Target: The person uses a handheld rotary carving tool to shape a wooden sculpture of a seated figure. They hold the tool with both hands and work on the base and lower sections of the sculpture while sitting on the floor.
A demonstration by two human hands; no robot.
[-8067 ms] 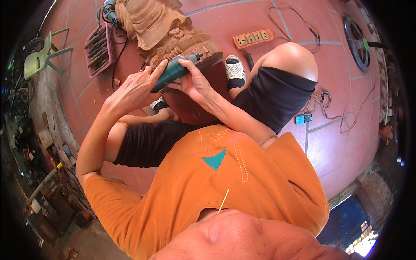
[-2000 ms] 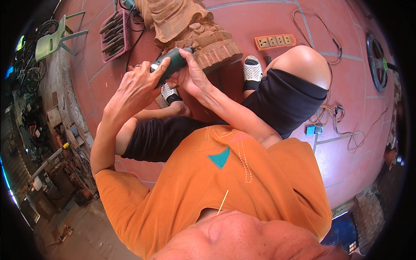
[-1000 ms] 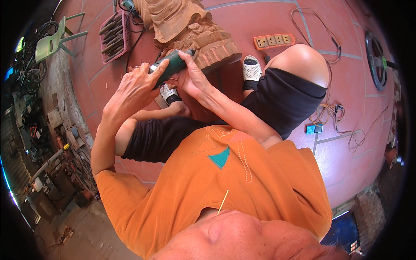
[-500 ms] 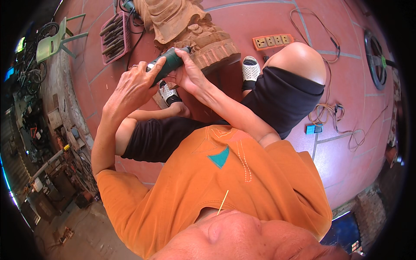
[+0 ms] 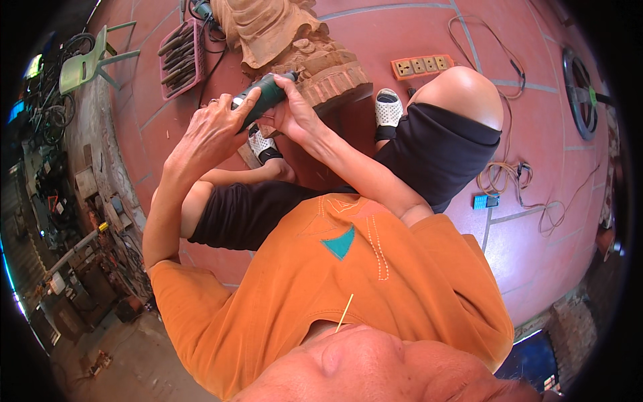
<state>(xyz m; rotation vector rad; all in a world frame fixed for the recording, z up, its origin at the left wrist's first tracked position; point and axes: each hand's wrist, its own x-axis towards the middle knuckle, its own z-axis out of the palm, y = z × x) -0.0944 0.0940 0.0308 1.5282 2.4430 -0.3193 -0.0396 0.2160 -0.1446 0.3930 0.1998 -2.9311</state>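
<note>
A dark green handheld rotary grinder (image 5: 269, 92) lies across both my hands, its tip against the carved base of a brown wooden statue (image 5: 268, 32). My left hand (image 5: 213, 128) is closed around the grinder's rear body, with the thumb along its top. Farther forward, my right hand (image 5: 295, 115) grips the nose of the tool, thumb near the tip. The exact spot where the bit meets the wood is too small to make out. The statue lies tilted, its ridged base toward me between my feet.
A pink basket (image 5: 199, 63) of chisel-like tools stands left of the statue, near a green chair (image 5: 80, 70). To the right are an orange power strip (image 5: 422, 66), coiled cords (image 5: 499, 175), a blue keypad phone (image 5: 485, 201) and a dark wheel-like ring (image 5: 581, 94).
The whole view has shifted very slightly. Both hands keep their grip on the grinder, and its tip stays at the statue's base.
</note>
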